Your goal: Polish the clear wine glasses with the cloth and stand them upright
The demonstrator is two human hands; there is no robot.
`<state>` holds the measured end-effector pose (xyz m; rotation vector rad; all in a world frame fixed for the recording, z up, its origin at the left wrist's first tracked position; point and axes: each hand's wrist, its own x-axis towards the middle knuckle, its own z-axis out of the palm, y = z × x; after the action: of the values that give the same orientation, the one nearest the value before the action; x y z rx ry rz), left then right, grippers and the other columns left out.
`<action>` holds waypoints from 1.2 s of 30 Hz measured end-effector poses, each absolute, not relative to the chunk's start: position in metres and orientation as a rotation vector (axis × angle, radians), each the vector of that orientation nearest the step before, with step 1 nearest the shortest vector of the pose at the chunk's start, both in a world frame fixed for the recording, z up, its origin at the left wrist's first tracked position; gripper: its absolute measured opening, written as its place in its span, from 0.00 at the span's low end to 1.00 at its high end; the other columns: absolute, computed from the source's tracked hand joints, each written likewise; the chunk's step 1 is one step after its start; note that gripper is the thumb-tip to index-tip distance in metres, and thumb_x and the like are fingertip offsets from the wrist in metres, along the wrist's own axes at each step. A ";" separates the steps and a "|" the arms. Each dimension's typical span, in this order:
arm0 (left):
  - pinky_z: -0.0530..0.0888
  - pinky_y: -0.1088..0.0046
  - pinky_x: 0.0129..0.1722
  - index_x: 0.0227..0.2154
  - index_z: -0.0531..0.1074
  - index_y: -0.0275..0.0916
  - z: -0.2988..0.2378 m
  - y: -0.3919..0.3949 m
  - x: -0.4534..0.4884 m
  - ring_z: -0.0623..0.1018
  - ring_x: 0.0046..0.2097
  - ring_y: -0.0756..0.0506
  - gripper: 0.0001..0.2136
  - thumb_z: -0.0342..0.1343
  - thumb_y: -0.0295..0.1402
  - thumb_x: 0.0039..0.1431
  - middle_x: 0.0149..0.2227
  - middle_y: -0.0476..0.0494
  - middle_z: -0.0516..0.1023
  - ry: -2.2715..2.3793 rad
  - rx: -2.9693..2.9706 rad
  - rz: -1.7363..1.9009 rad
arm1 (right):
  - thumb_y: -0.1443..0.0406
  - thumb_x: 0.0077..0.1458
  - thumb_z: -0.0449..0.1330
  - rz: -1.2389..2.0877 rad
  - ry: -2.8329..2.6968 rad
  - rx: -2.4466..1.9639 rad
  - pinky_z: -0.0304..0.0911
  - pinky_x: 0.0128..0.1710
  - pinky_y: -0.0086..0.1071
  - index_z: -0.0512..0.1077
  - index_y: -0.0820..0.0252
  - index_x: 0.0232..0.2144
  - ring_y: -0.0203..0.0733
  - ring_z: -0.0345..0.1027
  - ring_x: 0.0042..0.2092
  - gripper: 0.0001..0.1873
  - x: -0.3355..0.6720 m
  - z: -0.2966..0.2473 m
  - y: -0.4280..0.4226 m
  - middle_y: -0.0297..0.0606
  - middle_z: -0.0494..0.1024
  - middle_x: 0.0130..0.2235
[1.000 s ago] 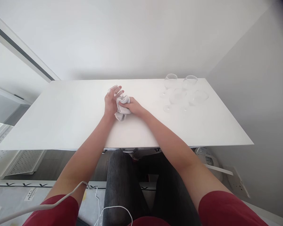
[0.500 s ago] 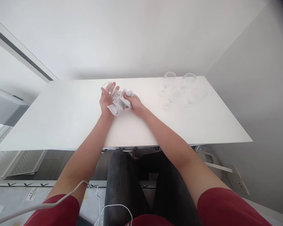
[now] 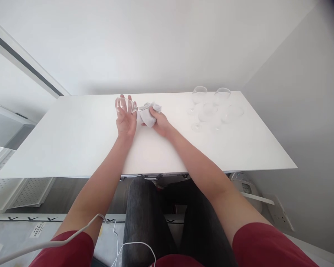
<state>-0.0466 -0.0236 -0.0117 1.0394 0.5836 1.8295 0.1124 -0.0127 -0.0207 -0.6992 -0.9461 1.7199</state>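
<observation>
A clear stemmed wine glass [image 3: 125, 105] lies on its side above the table, its bowl pointing left. My left hand [image 3: 126, 120] is palm up behind and under the bowl, with fingers spread apart and seen through the glass; the bowl rests against them without being gripped. My right hand [image 3: 160, 121] is closed on a white cloth [image 3: 148, 116], which is wrapped about the stem end of the glass. The foot of the glass is hidden in the cloth.
Several clear wine glasses stand on the right of the white table [image 3: 80, 141], among them a back one [image 3: 199, 95] and another [image 3: 222, 97]. A wall rises behind the table. A white cable [image 3: 72, 236] crosses near my left arm.
My left hand has turned and its fingers have spread from around the bowl. The glass now lies more level, further left. The cloth is bunched closer to my right hand.
</observation>
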 end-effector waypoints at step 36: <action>0.64 0.50 0.71 0.49 0.73 0.53 -0.008 -0.026 -0.036 0.59 0.74 0.31 0.35 0.79 0.52 0.36 0.66 0.43 0.69 0.607 1.145 1.620 | 0.45 0.58 0.64 1.577 -0.990 -0.962 0.58 0.22 0.30 0.68 0.55 0.30 0.35 0.58 0.23 0.21 0.120 -0.021 -0.011 0.29 0.67 0.24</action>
<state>-0.0364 -0.0259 -0.0084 1.1445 0.6066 1.6202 0.1203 -0.0113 -0.0206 -0.9618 -0.9904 1.5769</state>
